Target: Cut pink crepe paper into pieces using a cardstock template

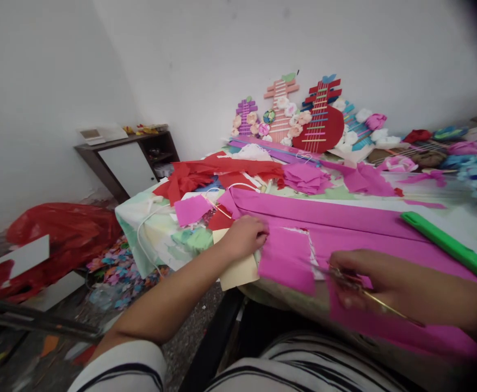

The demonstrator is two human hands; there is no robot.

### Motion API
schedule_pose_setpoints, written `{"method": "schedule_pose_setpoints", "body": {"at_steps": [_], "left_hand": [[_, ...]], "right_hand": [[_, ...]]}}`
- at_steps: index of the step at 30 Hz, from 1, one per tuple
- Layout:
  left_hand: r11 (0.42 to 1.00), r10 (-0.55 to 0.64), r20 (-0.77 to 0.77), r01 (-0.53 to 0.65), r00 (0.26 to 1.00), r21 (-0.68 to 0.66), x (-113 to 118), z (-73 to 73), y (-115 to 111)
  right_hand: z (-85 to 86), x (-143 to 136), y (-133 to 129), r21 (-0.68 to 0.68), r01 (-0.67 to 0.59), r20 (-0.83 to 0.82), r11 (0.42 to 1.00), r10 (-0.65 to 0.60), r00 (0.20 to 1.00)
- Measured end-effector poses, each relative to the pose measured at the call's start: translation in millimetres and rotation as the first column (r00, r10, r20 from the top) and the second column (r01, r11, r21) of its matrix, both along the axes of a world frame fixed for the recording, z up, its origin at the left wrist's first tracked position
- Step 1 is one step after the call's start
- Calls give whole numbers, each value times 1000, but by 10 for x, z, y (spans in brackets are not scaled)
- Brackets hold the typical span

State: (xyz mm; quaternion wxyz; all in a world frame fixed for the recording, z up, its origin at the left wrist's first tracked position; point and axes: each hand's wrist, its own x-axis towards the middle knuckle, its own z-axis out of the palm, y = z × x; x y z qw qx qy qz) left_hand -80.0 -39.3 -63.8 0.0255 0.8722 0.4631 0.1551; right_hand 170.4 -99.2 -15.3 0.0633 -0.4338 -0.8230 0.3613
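My right hand (364, 280) is closed around a pair of scissors (346, 277), with a thin gold-coloured stick (393, 309) showing beneath the fingers. The blades are blurred and point left, at a gap in the pink crepe paper (389, 247) on the table's near edge. Left of this gap is a roughly square piece of pink crepe paper (287, 261), its lower part hanging over the edge. My left hand (247, 237) has curled fingers at the upper left corner of that piece, pinching it. Under my left wrist sits a cream card (236, 272).
A long green plastic object (446, 245) lies on the right. Paper guitars with paper flowers, including a red guitar (323, 128), lean on the wall. Red paper scraps (222, 169) and a white cord (140, 231) lie leftward. A cabinet (126, 169) and red plastic bag (64, 228) stand beyond.
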Motion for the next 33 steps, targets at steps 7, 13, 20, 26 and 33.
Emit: {"method": "schedule_pose_setpoints", "body": {"at_steps": [7,13,20,26,33], "left_hand": [[998,27,-24,-25,999,63,15,-6,-25],[991,92,-29,-88,995,100,-7,-45,-32],[992,100,-45,-96,994,86,-8,-33,-30],[987,117,-46,-111,992,115,-10,-41,-55],[980,90,-69,-76,994,185,-14,-62,-64]], "right_hand": [[-11,-264,-37,-684,159,-334,712,-499,800],[-9,-736,-48,-897,172,-126,408,-606,785],[-93,-907,-9,-926,145,-125,349,-646,753],[-130,-998,-34,-933,205,-57,295,-685,726],[-157,-1055,1,-905,272,-56,329,-724,687]]}}
